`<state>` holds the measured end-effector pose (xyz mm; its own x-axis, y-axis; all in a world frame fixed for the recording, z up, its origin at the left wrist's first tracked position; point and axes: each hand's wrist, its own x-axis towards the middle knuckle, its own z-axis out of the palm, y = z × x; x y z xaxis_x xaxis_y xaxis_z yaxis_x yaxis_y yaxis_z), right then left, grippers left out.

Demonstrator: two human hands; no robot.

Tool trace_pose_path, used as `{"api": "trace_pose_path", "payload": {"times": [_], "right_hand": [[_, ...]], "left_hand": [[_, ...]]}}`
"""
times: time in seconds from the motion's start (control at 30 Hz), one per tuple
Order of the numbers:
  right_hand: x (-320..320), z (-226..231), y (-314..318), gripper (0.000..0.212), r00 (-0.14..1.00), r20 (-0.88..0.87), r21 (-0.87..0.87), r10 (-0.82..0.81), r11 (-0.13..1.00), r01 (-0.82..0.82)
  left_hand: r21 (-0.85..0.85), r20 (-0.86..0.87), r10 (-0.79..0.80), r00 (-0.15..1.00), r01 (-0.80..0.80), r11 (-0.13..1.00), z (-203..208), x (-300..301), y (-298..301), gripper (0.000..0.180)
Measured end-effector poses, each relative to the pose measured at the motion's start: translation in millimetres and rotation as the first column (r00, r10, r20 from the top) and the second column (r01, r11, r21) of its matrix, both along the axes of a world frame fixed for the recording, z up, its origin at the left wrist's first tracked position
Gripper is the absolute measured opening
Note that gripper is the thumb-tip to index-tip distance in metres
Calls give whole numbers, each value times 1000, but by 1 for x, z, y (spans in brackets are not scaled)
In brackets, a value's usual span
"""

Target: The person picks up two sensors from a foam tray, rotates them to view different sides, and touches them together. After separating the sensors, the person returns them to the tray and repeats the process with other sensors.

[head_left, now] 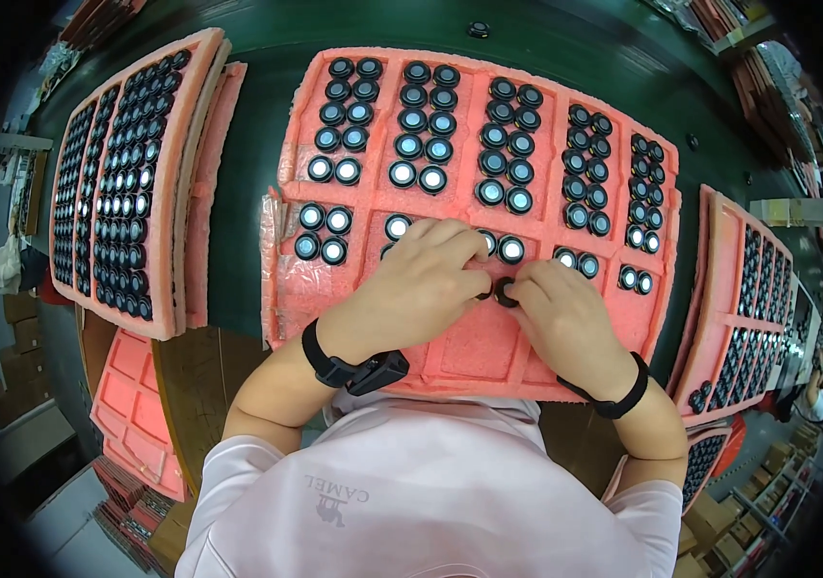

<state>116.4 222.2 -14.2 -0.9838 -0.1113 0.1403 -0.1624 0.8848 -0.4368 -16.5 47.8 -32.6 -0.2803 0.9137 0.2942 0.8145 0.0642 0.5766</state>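
Green tabletop, open gap left of pink tray edge, right fingers pinching black disc, left fingers bent, grip unclear

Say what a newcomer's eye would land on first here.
The big pink tray in the centre, with paired round black parts filling its far compartments. Then the left hand and right hand, close together over its near half, a black part at the right one's fingertips. Last, the densely filled trays at either side: left tray and right tray.
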Motion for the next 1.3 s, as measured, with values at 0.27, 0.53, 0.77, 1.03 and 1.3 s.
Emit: {"api": "trace_pose_path", "payload": {"times": [0.27, 0.53, 0.77, 1.03, 1.3], "right_hand": [[-6, -1, -1, 24, 998, -48, 57, -30, 998, 33], [-6, -4, 1, 27, 998, -36, 74, -56, 996, 58], [-16, 32, 40, 29, 997, 41, -60, -64, 996, 67], [-48, 45, 197, 24, 908, 43, 88, -416, 907, 411], [-102, -6, 312, 32, 705, 119, 379, -699, 689, 618]], "left_hand": [[8, -81, 44, 996, -44, 999, -6, -2, -2, 11], [6, -110, 29, 994, -28, 1000, -6, -1, 1, 13], [27, 158, -46, 986, 42, 999, 28, -12, -2, 15], [223, 119, -93, 989, 65, 973, 73, -93, 27, 8], [-177, 75, 287, 955, -270, 946, 70, -217, 96, 15]]}}
